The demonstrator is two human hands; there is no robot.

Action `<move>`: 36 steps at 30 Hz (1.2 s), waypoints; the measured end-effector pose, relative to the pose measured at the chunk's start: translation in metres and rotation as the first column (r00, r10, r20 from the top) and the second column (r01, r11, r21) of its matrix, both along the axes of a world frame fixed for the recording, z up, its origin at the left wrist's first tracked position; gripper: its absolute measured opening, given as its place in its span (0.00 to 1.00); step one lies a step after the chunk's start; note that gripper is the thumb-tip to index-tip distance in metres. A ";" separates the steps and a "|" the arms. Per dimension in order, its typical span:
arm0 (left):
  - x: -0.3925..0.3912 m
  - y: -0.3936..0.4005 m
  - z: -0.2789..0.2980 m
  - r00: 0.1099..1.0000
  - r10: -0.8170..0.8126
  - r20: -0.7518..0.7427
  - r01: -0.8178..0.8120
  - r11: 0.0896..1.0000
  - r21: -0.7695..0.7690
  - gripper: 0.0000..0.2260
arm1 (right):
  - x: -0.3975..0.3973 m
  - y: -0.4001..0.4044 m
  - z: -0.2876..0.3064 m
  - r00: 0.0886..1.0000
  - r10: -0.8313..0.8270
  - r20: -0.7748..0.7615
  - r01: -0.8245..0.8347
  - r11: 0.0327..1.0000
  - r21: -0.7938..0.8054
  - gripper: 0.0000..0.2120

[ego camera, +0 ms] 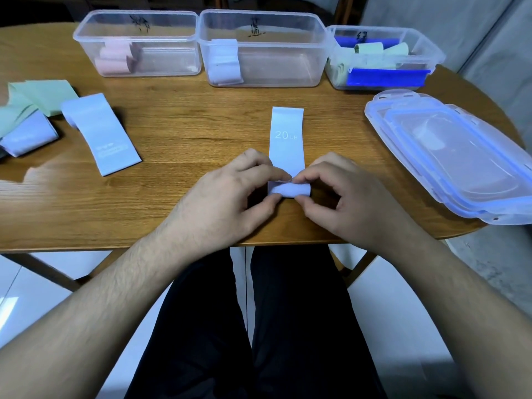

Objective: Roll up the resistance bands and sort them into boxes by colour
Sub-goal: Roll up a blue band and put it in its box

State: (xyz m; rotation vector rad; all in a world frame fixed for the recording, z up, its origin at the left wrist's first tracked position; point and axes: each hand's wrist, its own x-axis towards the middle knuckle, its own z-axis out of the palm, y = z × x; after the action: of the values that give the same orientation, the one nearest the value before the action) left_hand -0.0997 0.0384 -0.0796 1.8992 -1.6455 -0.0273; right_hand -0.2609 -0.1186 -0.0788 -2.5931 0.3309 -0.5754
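**Lilac band part-rolled at near counter edge**

Left hand (227, 194) and right hand (342, 194) both pinch the rolled end (289, 189) of the lilac band (288, 139), fingers curled round it. Material looks thin, soft and springy; likely to unroll if released, so hold both roll ends. Beyond the fingers, the flat tail extends toward the middle box (288, 79).

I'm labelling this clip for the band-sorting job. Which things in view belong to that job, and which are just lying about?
Part of the job:
- lilac band marked 20 LB, being rolled by left hand and right hand
- unrolled lilac band
- green bands
- pink box, lilac box, green box

Lying about:
- stacked lids
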 end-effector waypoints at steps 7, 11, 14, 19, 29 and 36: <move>0.001 -0.001 -0.003 0.999 -0.002 0.045 0.002 1.000 0.000 0.13 | 0.000 -0.001 -0.002 0.998 -0.055 0.000 0.055 0.998 -0.014 0.12; 0.003 -0.004 -0.004 0.996 0.001 0.084 -0.002 1.000 0.016 0.15 | 0.000 -0.001 -0.002 0.999 -0.047 0.000 0.047 0.997 -0.055 0.17; 0.005 -0.006 -0.003 0.997 0.014 0.075 -0.017 0.999 0.030 0.15 | 0.001 -0.003 -0.002 0.999 -0.040 -0.003 0.039 0.999 -0.035 0.13; 0.005 -0.014 -0.004 0.997 0.046 0.054 -0.047 0.999 0.013 0.13 | 0.002 -0.003 -0.002 0.998 -0.054 0.014 0.054 0.998 0.014 0.10; 0.001 -0.007 -0.002 0.999 0.036 -0.005 -0.035 0.999 0.002 0.12 | 0.001 0.000 -0.001 0.998 -0.059 0.012 0.059 0.998 -0.006 0.10; 0.004 -0.011 -0.002 0.996 0.064 -0.063 -0.062 0.998 0.032 0.12 | -0.001 0.001 0.002 0.998 -0.055 0.044 0.057 0.997 -0.045 0.11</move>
State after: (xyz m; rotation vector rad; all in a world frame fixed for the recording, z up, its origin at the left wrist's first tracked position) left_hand -0.0960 0.0274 -0.0817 1.9510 -1.5504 -0.0867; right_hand -0.2619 -0.1177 -0.0773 -2.6183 0.3815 -0.6647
